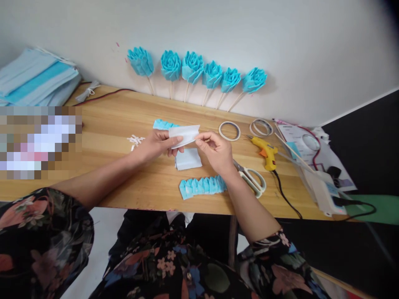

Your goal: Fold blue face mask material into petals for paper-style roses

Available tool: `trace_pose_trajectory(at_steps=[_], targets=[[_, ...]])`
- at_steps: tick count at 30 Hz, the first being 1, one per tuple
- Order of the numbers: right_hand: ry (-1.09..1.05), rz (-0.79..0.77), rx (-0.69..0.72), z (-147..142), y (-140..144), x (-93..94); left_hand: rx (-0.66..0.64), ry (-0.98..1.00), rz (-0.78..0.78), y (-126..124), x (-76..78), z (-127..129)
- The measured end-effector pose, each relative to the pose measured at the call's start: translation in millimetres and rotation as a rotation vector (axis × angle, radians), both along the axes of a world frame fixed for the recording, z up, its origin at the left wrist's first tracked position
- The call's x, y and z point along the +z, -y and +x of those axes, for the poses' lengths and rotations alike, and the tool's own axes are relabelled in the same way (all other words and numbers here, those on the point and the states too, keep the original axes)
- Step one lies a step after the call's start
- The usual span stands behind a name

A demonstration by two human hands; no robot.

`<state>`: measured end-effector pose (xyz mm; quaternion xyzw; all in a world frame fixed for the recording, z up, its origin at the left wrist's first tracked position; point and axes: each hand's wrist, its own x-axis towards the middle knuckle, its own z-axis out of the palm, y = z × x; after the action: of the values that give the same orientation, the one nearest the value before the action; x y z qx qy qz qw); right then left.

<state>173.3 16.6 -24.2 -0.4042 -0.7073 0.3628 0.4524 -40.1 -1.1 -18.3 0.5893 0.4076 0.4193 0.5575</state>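
A white rectangular piece of mask fabric (184, 133) is held up over the table between my hands. My left hand (160, 143) grips its left end, thumb on top. At its right edge, my right hand (216, 149) pinches the corner between thumb and fingers. Beneath it lies a pale folded stack of fabric (188, 159). Closer to me is a pleated blue strip (201, 186), partly hidden by my right forearm. Another pleated blue strip (165, 124) sits behind my left hand. Small white pieces (136, 140) are scattered left of that hand.
Several blue fabric roses (192, 66) on sticks lean against the wall. At right are tape rolls (229, 131), a yellow glue gun (264, 153) with its cord, scissors (254, 180) and a power strip (321, 191). Face masks (34, 79) are piled at left, near a blurred-out patch.
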Motion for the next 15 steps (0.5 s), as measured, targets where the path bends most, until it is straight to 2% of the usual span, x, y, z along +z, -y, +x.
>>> trace_pose_trajectory(at_steps=[5,10,15], targets=[[-0.018,-0.025,-0.021,-1.0,0.8,0.6,-0.033,0.023,0.017,-1.0,-6.3,-4.1],[-0.012,-0.03,-0.043,-1.4,0.6,0.9,-0.003,-0.157,0.083,3.0,4.4,-2.3],[-0.005,-0.044,-0.049,-1.8,1.3,0.3,0.033,-0.17,0.084,3.2,4.6,2.0]])
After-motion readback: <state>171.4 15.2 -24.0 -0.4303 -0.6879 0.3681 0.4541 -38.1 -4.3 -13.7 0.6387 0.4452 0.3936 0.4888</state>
